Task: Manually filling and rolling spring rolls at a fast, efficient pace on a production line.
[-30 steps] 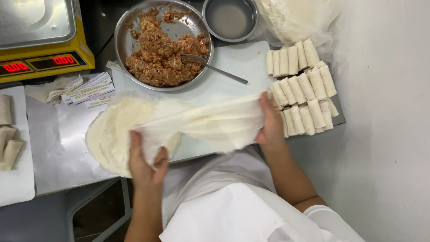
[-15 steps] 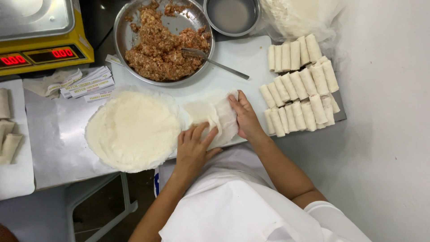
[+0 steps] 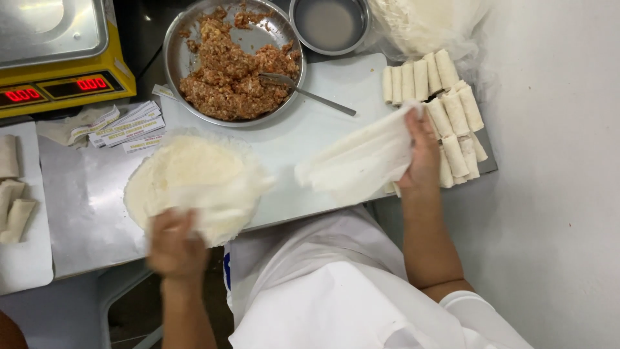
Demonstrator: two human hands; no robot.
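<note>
pale, thin dough is what i am handling here. half a second ago both my hands lay flat on a folded wrapper in the middle of the bench; now they have parted. my right hand (image 3: pixel 423 152) has lifted one wrapper sheet (image 3: pixel 358 161) and is clamped on its right edge, fingers closed over it, so the sheet hangs just above the white board (image 3: pixel 323 97), left of the finished rolls. my left hand (image 3: pixel 173 244) has dropped to the near edge of the wrapper stack (image 3: pixel 194 184); it is blurred, so i cannot tell whether its fingers are pinched or apart, only that it touches the stack's front rim.

counts: one round stack of wrappers, one loose sheet in the air, about fifteen rolled pieces (image 3: pixel 445 113) packed side by side in rows at the right end of the bench, and three or so more on a white tray (image 3: pixel 26 258) at the far left.

containers: a large steel bowl (image 3: pixel 177 45) holds brown minced filling (image 3: pixel 236 81) with a spoon (image 3: pixel 303 90) resting in it, handle out over the rim. a smaller steel bowl (image 3: pixel 329 26) holds a cloudy liquid. a yellow scale (image 3: pixel 58 58) stands at the top left, paper slips (image 3: pixel 126 126) just below it.
</note>
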